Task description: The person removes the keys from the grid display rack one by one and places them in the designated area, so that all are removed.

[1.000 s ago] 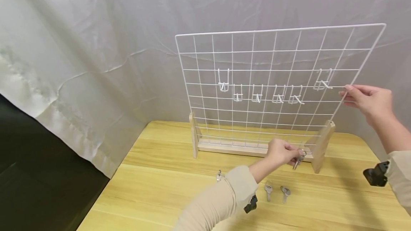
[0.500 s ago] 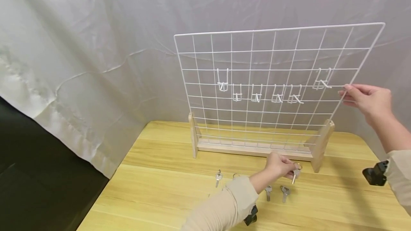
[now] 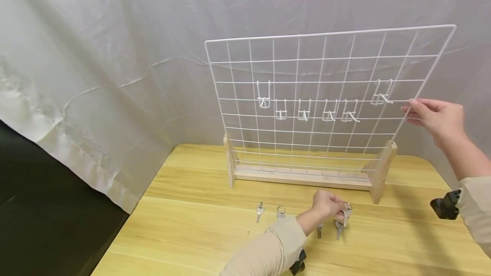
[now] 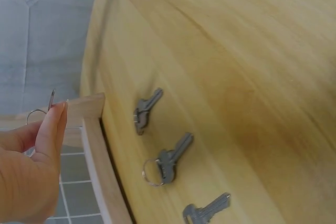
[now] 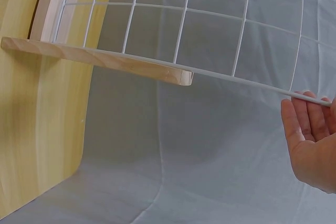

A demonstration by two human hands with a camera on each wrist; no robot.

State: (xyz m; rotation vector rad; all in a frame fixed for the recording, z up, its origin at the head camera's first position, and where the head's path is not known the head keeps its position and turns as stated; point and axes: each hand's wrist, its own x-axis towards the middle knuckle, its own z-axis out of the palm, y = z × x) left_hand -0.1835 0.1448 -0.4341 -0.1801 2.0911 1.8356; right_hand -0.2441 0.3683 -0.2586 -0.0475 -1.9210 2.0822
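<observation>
My left hand point(image 3: 325, 205) pinches a key point(image 3: 347, 213) with a ring, holding it above the table in front of the rack. In the left wrist view the key shows edge-on point(image 4: 51, 99) past the fingertips. On the table close by lie a key point(image 3: 339, 228) and a second key point(image 3: 319, 230), partly behind the left hand and sleeve. Farther left are a ringed key point(image 3: 281, 213) and another key point(image 3: 260, 211). At the right, my right hand point(image 3: 441, 116) grips the side wire of the white wire grid point(image 3: 330, 33) between thumb and fingers.
Several white hooks point(image 3: 264, 102) hang on the grid, their prongs sticking out forward. A wooden stand point(image 3: 303, 179) holds the grid upright on the wooden table point(image 3: 184, 229). Grey curtain point(image 3: 153, 24) hangs behind and on the left side.
My left hand has moved the key down and slightly left, from the stand's base toward the keys on the table. The right hand keeps its grip on the grid.
</observation>
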